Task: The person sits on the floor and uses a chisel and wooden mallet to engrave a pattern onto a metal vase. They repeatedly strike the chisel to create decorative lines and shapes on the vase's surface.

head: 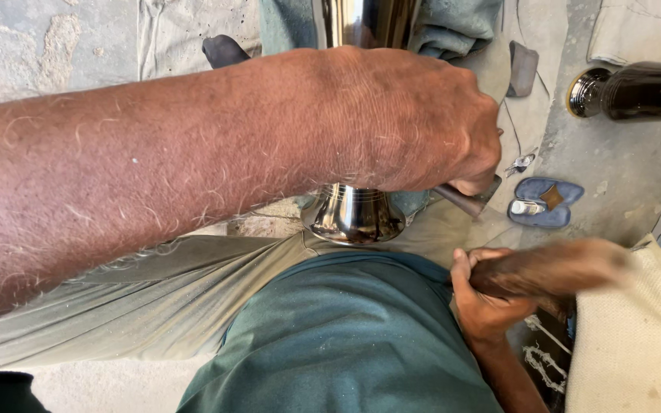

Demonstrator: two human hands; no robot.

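We work on a shiny metal vessel (355, 210) that lies across our lap, its flared foot pointing toward our belly and its body running away under our left forearm. Our left hand (415, 122) is clenched over a small metal tool (470, 200), whose tip shows just below the knuckles, set close against the vessel's neck. Our right hand (491, 294) is closed around a dark wooden handle (552, 268), blurred, so it looks to be mid-swing beside the tool.

To do this step well, we judge that the left hand should keep the tool steady and square to the metal, with the forearm pinning the vessel against the thigh so it cannot roll. Blows from the handle should stay light and even, landing on the tool's end and not on our knuckles.

On the concrete floor (621, 164) beyond lie a blue pad (548, 203) and a second dark vessel (636, 92).
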